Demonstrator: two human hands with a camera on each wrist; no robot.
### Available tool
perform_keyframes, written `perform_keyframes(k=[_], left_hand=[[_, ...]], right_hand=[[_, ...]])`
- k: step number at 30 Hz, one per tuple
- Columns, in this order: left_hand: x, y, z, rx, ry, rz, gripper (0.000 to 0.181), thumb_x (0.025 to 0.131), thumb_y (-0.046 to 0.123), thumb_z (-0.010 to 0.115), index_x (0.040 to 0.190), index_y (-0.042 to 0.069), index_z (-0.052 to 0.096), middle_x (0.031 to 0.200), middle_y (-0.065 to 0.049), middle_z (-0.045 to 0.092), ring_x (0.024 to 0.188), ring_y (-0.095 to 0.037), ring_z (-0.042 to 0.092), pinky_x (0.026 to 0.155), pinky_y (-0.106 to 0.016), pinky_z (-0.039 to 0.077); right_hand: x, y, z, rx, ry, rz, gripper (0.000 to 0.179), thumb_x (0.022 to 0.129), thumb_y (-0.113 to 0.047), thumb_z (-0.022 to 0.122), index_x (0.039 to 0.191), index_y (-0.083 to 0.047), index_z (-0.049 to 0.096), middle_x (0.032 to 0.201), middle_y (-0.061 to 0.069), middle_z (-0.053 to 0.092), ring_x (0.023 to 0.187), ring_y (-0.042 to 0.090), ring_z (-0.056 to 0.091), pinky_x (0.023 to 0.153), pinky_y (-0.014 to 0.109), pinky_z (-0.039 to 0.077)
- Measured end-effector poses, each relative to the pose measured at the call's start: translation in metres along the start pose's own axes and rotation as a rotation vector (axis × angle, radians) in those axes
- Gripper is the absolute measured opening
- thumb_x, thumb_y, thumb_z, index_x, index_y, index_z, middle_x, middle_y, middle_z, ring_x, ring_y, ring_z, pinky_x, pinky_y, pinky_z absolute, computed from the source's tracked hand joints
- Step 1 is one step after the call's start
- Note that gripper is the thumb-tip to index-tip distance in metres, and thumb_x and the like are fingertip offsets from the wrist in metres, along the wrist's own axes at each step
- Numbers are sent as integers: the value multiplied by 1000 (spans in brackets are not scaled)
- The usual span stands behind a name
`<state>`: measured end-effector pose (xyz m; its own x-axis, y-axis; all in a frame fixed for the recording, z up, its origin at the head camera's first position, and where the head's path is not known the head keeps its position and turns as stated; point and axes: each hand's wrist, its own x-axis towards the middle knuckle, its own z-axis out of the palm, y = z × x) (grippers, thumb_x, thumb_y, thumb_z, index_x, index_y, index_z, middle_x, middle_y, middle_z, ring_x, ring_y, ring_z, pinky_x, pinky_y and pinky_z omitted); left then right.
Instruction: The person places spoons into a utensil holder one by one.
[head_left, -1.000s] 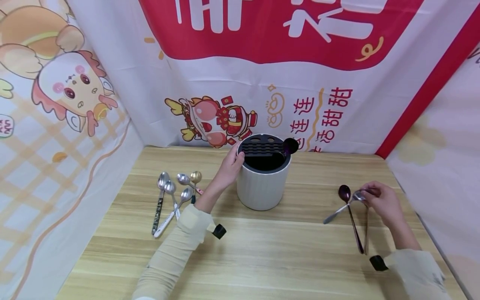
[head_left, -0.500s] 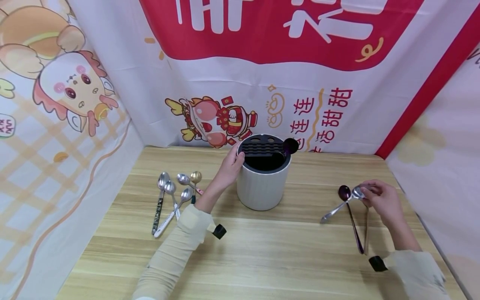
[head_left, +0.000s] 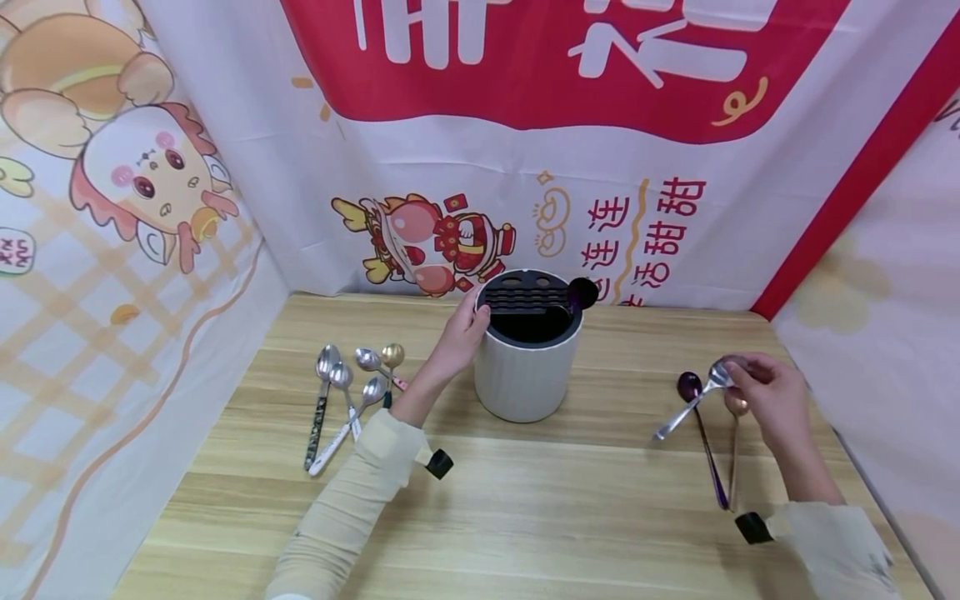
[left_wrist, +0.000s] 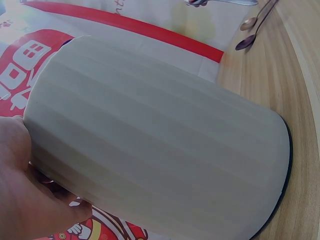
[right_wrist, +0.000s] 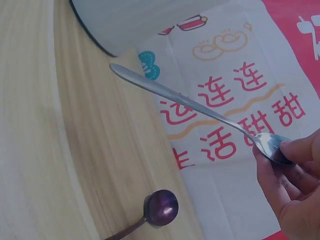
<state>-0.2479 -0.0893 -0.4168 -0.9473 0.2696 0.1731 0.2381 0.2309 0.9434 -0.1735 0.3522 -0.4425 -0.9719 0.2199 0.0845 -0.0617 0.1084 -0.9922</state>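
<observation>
My left hand (head_left: 459, 332) grips the upper edge of a white ribbed utensil holder (head_left: 521, 379), thumb at its rim. Its black slotted lid (head_left: 528, 298) has a dark purple spoon (head_left: 583, 293) lying at the right. In the left wrist view the holder's pale wall (left_wrist: 160, 135) hides part of the hand (left_wrist: 30, 195). At the right, my right hand (head_left: 776, 396) pinches a silver spoon (head_left: 684, 415) by its bowl, handle pointing left. The right wrist view shows the spoon's handle (right_wrist: 185, 102) raised above the table, thumb (right_wrist: 300, 149) on the bowl.
Beneath the right hand lie a purple spoon (head_left: 688, 386) and a copper-coloured spoon (head_left: 735, 446). Several spoons, including a dark-handled spoon (head_left: 317, 421), lie at the left of the wooden table (head_left: 525, 517). A printed cloth (head_left: 420, 150) hangs behind.
My right hand has lifted the silver spoon off the other spoons, uncovering the copper-coloured spoon's bowl. The left hand and the holder have stayed in place.
</observation>
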Motion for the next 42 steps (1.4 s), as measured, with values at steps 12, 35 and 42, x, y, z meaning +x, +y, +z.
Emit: perform_keyframes(k=[12,35,42], left_hand=[[0,-1,2,-4,-4,0,49,108,25,36,155,13,29,155,-13,38,142,-27,40,120,-45,33],[-2,5,1,2,-4,-17,49,108,26,36,156,14,29,156,-13,38,143,-27,39,121,-44,32],[1,1,1,15,10,-13,50,108,28,36,156,14,28,156,-13,37,144,-27,38,121,-46,31]], right_hand=[[-4,-16,13,51,90,25,22,90,-2,68,89,-22,77,75,-14,73,62,0,69,55,13,55],[-17,-47,36,88,101,-86,13,88,-4,72,100,-5,78,82,-10,75,70,1,71,61,16,57],[-19,-56,41,117,133,-114,14,87,-3,73,100,-2,77,80,-8,75,65,3,72,44,11,48]])
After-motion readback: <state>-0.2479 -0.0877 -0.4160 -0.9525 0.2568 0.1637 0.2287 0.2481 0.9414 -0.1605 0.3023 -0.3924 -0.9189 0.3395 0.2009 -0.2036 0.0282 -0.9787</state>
